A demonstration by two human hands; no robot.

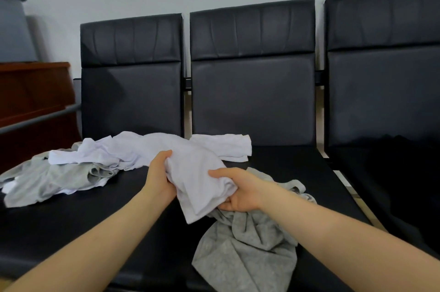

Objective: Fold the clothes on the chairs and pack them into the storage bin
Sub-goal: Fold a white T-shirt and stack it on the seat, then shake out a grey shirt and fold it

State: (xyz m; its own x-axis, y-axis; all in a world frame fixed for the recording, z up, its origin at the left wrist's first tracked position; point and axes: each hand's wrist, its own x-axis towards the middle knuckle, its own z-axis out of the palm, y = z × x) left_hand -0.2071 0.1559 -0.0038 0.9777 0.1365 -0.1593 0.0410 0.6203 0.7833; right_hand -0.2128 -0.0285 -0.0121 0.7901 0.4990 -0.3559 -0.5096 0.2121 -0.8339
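- Both hands have hold of a white shirt (197,179), bunched up over the middle seat of a row of black chairs (252,91).
- The left hand (160,178) grips the shirt's left side, fingers curled over the top of the cloth.
- The right hand (238,190) clutches the lower right part, thumb on top and fingers tucked under the folds.
- The rest of the shirt trails back toward the backrests, one sleeve lying flat on the middle seat.
- A grey garment (250,248) lies crumpled under the right hand and spills over the front edge of the seat.
- More grey cloth (47,182) sits in a heap on the left seat, partly under the white shirt.
- Something dark (400,160) lies on the right seat; I can't tell what it is.
- A brown cabinet (33,101) stands at far left, a grey bin (12,29) on top of it.
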